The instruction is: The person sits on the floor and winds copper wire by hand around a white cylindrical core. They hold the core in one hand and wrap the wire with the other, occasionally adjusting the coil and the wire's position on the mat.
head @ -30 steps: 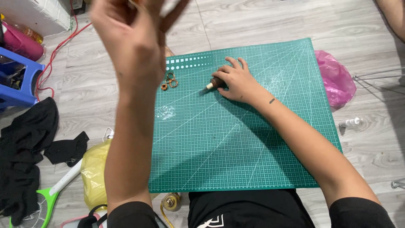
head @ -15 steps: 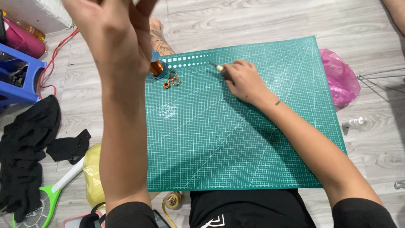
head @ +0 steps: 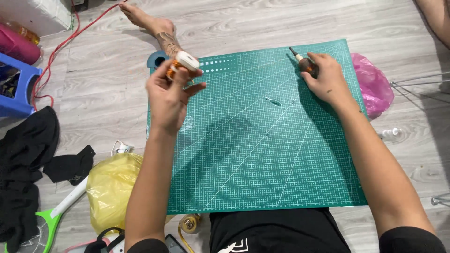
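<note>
My left hand (head: 169,96) is raised above the left part of the green cutting mat (head: 262,159) and holds a small white and orange object (head: 183,63) between its fingers. My right hand (head: 326,79) rests on the mat's far right part, gripping a brown-handled awl (head: 303,61) whose tip points toward the mat's far edge. A small dark mark (head: 273,101) lies on the mat between the hands.
A pink plastic bag (head: 372,84) lies right of the mat, a yellow bag (head: 110,187) and black cloth (head: 28,164) to the left. A blue stool (head: 16,91), a red cable (head: 61,51) and another person's foot (head: 154,26) sit at the far left.
My left hand has dropped from close to the camera down toward the mat's left part. My right hand has slid right along the mat's far edge with the awl.
</note>
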